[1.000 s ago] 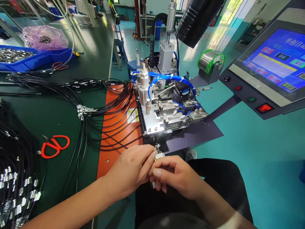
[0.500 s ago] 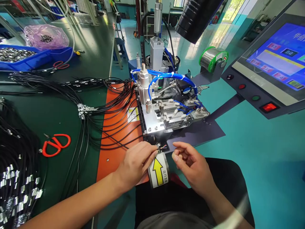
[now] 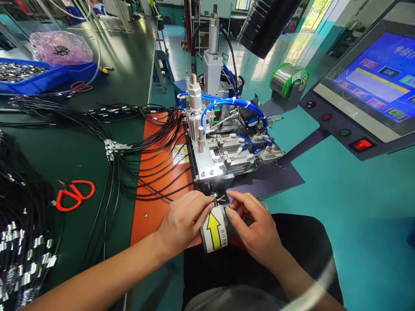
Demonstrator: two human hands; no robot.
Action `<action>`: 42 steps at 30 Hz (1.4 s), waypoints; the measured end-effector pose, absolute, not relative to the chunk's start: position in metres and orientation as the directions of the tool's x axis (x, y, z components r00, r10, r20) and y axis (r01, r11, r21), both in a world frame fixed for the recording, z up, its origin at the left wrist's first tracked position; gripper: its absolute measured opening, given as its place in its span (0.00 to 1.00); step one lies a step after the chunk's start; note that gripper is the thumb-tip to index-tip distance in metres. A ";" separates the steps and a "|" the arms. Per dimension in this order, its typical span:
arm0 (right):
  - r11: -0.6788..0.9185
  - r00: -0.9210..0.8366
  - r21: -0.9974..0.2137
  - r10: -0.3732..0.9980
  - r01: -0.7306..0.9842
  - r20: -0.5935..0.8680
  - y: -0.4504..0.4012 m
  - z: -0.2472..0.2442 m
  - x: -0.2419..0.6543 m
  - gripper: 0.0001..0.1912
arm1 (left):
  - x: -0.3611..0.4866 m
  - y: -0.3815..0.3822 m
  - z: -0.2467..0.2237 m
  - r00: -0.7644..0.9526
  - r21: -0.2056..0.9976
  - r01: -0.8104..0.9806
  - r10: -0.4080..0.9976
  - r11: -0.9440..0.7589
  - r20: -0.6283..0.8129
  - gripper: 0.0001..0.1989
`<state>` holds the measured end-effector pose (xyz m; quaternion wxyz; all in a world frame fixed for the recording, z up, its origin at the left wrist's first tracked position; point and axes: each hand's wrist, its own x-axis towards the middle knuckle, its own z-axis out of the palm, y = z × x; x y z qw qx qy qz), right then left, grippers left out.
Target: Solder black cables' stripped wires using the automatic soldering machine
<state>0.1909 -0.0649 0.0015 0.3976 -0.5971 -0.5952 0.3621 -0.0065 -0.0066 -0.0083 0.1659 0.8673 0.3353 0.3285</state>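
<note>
Right now, left hand point(image 3: 186, 220) has the cable end point(image 3: 221, 199) pinched between thumb and forefinger, bare wires poking out between 2 and 3 o'clock. Right hand point(image 3: 254, 224) is at 3 from it, loosely curled, thumb and forefinger apart, just beside the wire tips; can't tell if they touch. Clock from the hands: label with a yellow arrow point(image 3: 214, 232) at 6, directly below the fingers; machine point(image 3: 207, 163) at 12, blue tubes point(image 3: 231, 101) arching over it. Orange plate point(image 3: 152, 220) at 10, black cables point(image 3: 170, 124) across it up to the machine's near-left edge. Red-handled scissors point(image 3: 77, 192) at 9 on the green bench point(image 3: 68, 155), cable pile point(image 3: 29, 242) beyond, nearer 8:30. Solder spool point(image 3: 281, 81) at 1, blue touchscreen point(image 3: 376, 88) at 2, red switch point(image 3: 362, 144) lit beneath it
</note>
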 end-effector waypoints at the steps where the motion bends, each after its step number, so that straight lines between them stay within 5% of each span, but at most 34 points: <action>1: 0.033 0.030 -0.901 0.998 0.432 0.051 -0.065 0.002 0.191 0.16 | -0.007 -0.007 -0.009 0.556 0.501 0.470 0.685 -0.727 0.471 0.05; 22: 0.132 -0.010 -0.857 0.989 0.499 0.147 -0.065 -0.003 0.190 0.14 | -0.007 -0.008 -0.008 0.570 0.486 0.497 0.692 -0.719 0.443 0.06; 42: -0.030 0.009 -0.996 1.000 0.088 -0.029 -0.067 -0.011 0.188 0.13 | -0.007 -0.009 -0.008 0.521 0.548 0.510 0.745 -0.663 0.417 0.06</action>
